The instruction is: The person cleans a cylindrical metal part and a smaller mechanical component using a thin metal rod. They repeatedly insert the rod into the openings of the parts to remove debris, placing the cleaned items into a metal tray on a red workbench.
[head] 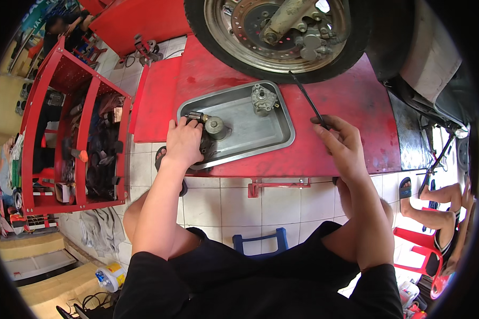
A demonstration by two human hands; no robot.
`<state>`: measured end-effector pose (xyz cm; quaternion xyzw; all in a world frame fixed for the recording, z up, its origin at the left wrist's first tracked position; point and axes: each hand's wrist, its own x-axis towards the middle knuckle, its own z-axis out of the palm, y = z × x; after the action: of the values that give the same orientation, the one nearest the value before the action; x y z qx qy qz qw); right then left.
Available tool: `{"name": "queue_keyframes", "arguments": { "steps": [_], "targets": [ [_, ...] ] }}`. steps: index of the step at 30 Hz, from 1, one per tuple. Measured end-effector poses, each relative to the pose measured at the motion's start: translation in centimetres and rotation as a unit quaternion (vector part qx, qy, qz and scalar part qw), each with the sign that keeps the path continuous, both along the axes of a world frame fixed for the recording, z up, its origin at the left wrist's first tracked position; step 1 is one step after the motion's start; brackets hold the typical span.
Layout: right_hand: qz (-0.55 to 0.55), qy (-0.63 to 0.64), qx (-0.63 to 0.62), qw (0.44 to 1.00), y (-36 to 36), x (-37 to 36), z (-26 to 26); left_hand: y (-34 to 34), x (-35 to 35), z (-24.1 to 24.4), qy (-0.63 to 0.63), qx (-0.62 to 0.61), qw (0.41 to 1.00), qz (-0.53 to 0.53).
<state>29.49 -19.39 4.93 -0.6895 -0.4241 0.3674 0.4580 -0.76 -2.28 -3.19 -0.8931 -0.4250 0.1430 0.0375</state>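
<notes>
My left hand rests on a dark metal part at the left end of a metal tray; its fingers partly hide that part, and whether they grip it cannot be told. Beside the fingers, a metal cylinder stands upright in the tray. A cast metal part sits in the tray's far right corner. My right hand holds a thin black rod, right of the tray. The rod's far tip is at the lower edge of a motorcycle wheel with a brake disc and caliper.
The tray lies on a red metal platform. A red shelf cart with tools stands at the left. A blue stool is below me. One person sits at the right; other people are at the far left.
</notes>
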Motion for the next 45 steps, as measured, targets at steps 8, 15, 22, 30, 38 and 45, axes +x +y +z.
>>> {"name": "queue_keyframes", "arguments": {
  "steps": [8,15,22,30,38,45],
  "targets": [
    [0.003,-0.008,0.005,1.000,-0.2,0.3,0.3,-0.8,0.4,-0.6,-0.023,0.017,0.998,0.062],
    [0.011,0.027,-0.002,1.000,-0.9,1.1,-0.3,-0.5,0.2,1.1,-0.254,-0.056,0.954,0.150],
    [0.053,0.266,0.043,0.962,-0.9,0.2,-0.3,1.2,-1.9,0.7,-0.762,-0.509,0.336,0.218],
    [0.154,0.214,0.031,0.964,-0.8,-1.5,-0.9,-2.4,0.9,2.4,-0.711,-0.585,0.337,0.198],
    [0.230,-0.172,0.172,0.942,-1.2,-2.7,-1.0,-4.2,2.2,4.2,-0.579,-0.155,0.800,-0.033],
    [0.188,-0.332,0.202,0.902,-1.7,-3.3,-1.0,-5.2,2.6,4.4,-0.513,-0.069,0.854,-0.053]
  ]
}}
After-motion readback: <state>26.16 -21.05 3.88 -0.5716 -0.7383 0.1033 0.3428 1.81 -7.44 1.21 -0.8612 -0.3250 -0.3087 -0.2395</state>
